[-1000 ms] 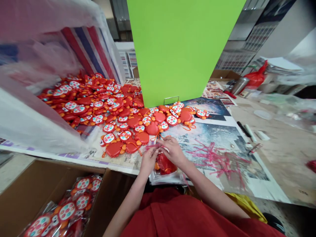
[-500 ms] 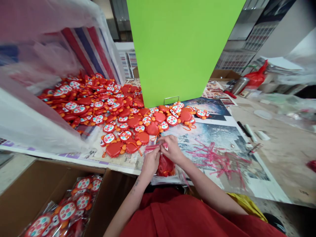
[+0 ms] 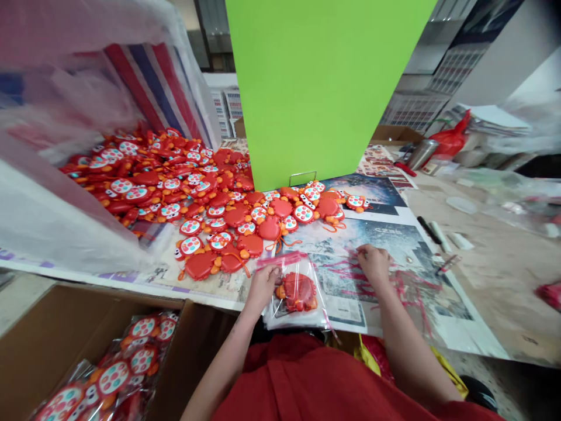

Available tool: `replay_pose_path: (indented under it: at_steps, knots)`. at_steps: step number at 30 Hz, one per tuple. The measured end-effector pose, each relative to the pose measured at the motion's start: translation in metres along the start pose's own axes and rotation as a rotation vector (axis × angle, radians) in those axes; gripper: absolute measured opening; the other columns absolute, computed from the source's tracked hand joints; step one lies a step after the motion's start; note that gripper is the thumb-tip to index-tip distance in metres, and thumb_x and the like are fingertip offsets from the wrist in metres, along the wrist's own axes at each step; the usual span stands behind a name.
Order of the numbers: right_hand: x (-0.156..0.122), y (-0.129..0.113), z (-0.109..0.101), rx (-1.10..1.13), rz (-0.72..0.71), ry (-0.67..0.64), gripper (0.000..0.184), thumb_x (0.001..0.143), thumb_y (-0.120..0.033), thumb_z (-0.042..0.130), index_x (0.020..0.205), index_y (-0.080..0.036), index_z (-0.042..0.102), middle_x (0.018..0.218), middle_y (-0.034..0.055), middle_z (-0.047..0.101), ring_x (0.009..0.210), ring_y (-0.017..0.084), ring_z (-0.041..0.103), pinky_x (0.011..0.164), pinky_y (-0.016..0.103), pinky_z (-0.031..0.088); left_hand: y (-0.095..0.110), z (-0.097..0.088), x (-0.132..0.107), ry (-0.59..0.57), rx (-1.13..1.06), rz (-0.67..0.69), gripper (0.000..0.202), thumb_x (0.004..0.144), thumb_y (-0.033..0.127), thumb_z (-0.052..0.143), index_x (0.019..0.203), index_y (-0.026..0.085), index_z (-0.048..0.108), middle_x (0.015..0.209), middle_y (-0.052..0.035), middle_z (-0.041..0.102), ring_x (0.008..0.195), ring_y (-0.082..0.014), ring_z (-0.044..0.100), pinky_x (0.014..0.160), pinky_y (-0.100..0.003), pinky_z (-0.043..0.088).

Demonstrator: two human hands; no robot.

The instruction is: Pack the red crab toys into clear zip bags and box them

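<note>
My left hand (image 3: 262,287) pinches the left edge of a clear plastic bag (image 3: 296,289) that lies on a stack of such bags at the table's near edge. A red crab toy (image 3: 298,292) is inside the bag. My right hand (image 3: 374,262) rests, fingers curled, on a heap of thin pink strips (image 3: 385,279) to the right; what its fingers hold is hidden. A big pile of loose red crab toys (image 3: 175,187) spreads over the table to the left and behind the bag.
A green board (image 3: 315,82) stands upright behind the toys. A cardboard box (image 3: 52,327) at lower left holds bagged crab toys (image 3: 114,374). A large clear sack (image 3: 52,204) lies at left. Pens (image 3: 432,229), a metal cup (image 3: 419,153) and a red bag (image 3: 451,140) sit at right.
My right hand has left the bag and moved right onto the pink strips. The bag with the crab now lies flat, with only my left hand on it.
</note>
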State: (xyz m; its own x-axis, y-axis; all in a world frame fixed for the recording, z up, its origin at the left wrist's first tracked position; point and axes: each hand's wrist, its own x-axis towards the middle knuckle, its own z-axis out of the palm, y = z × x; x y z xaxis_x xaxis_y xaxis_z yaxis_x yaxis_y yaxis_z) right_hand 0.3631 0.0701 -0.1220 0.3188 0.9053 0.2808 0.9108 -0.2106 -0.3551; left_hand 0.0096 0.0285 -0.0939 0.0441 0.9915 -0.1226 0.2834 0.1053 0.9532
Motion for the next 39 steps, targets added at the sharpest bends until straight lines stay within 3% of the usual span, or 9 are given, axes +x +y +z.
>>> replay_pose_path:
  at_steps: [9, 13, 15, 19, 21, 26, 31, 34, 39]
  knots:
    - [0.007, -0.035, -0.007, 0.074, -0.111, 0.192, 0.058, 0.068, -0.008, 0.046, 0.121, -0.022, 0.065, 0.135, 0.0125, 0.050, 0.120, 0.033, 0.044, 0.095, 0.052, 0.036, -0.004, 0.003, -0.001, -0.036, -0.222, -0.009, 0.031, 0.074, 0.046, 0.068, 0.083, 0.017, 0.061, 0.078, -0.0039, 0.069, 0.075, -0.0191, 0.066, 0.072, -0.030, 0.051]
    - [0.012, -0.055, -0.028, 0.265, -0.192, 0.324, 0.045, 0.076, -0.016, 0.049, 0.118, -0.016, 0.065, 0.124, 0.0161, 0.056, 0.117, 0.032, 0.050, 0.099, 0.051, 0.037, 0.003, 0.003, -0.005, -0.040, -0.291, -0.030, 0.038, 0.070, 0.051, 0.071, 0.077, 0.018, 0.054, 0.072, -0.0007, 0.065, 0.070, -0.0161, 0.062, 0.068, -0.027, 0.048]
    - [0.007, -0.070, -0.038, 0.422, -0.240, 0.184, 0.030, 0.085, -0.029, 0.051, 0.105, -0.016, 0.069, 0.106, 0.0142, 0.065, 0.104, 0.030, 0.057, 0.095, 0.048, 0.042, 0.012, 0.002, -0.008, -0.077, -0.396, -0.074, 0.044, 0.070, 0.057, 0.071, 0.080, 0.019, 0.050, 0.078, -0.0023, 0.067, 0.073, -0.0171, 0.064, 0.066, -0.027, 0.048]
    - [-0.020, -0.106, -0.042, 0.764, -0.342, -0.481, 0.033, 0.088, -0.046, 0.055, 0.101, -0.019, 0.070, 0.097, 0.0082, 0.071, 0.088, 0.024, 0.064, 0.082, 0.037, 0.050, 0.032, 0.001, -0.013, -0.183, -0.551, -0.162, 0.053, 0.067, 0.062, 0.072, 0.086, 0.021, 0.044, 0.091, -0.0074, 0.071, 0.082, -0.0221, 0.067, 0.062, -0.027, 0.048]
    - [-0.032, -0.119, -0.036, 0.878, -0.325, -0.657, 0.034, 0.086, -0.046, 0.058, 0.104, -0.019, 0.070, 0.096, 0.0064, 0.072, 0.085, 0.022, 0.066, 0.078, 0.035, 0.052, 0.037, 0.000, -0.014, -0.170, -0.545, -0.164, 0.053, 0.067, 0.061, 0.074, 0.087, 0.021, 0.045, 0.094, -0.0085, 0.071, 0.086, -0.0238, 0.068, 0.060, -0.027, 0.048]
    - [-0.038, -0.129, -0.029, 1.014, -0.223, -0.700, 0.034, 0.079, -0.045, 0.065, 0.100, -0.018, 0.072, 0.090, 0.0062, 0.074, 0.078, 0.020, 0.067, 0.074, 0.034, 0.053, 0.038, -0.012, -0.016, -0.065, -0.562, -0.184, 0.060, 0.066, 0.057, 0.076, 0.106, 0.019, 0.053, 0.100, -0.0108, 0.072, 0.087, -0.0254, 0.069, 0.058, -0.025, 0.049]
    - [-0.031, -0.128, -0.037, 1.086, -0.238, -0.674, 0.035, 0.079, -0.044, 0.068, 0.105, -0.022, 0.075, 0.097, 0.0062, 0.075, 0.084, 0.020, 0.068, 0.077, 0.034, 0.054, 0.041, -0.024, -0.020, -0.046, -0.635, -0.216, 0.065, 0.065, 0.051, 0.079, 0.115, 0.016, 0.059, 0.105, -0.0124, 0.072, 0.084, -0.0226, 0.069, 0.058, -0.024, 0.050]
    - [-0.029, -0.127, -0.040, 1.080, -0.298, -0.634, 0.026, 0.079, -0.039, 0.068, 0.097, -0.024, 0.078, 0.093, 0.0051, 0.075, 0.082, 0.020, 0.067, 0.076, 0.032, 0.053, 0.044, -0.027, -0.021, -0.033, -0.663, -0.191, 0.044, 0.065, 0.044, 0.077, 0.096, 0.016, 0.063, 0.102, -0.0107, 0.072, 0.075, -0.0184, 0.068, 0.057, -0.024, 0.049]
    - [-0.024, -0.125, -0.043, 1.029, -0.435, -0.619, 0.019, 0.083, -0.029, 0.061, 0.087, -0.024, 0.078, 0.088, 0.0047, 0.073, 0.080, 0.018, 0.065, 0.072, 0.029, 0.050, 0.045, -0.029, -0.022, -0.015, -0.662, -0.182, 0.025, 0.065, 0.037, 0.064, 0.072, 0.020, 0.047, 0.080, -0.0032, 0.070, 0.062, -0.0162, 0.064, 0.051, -0.024, 0.046]
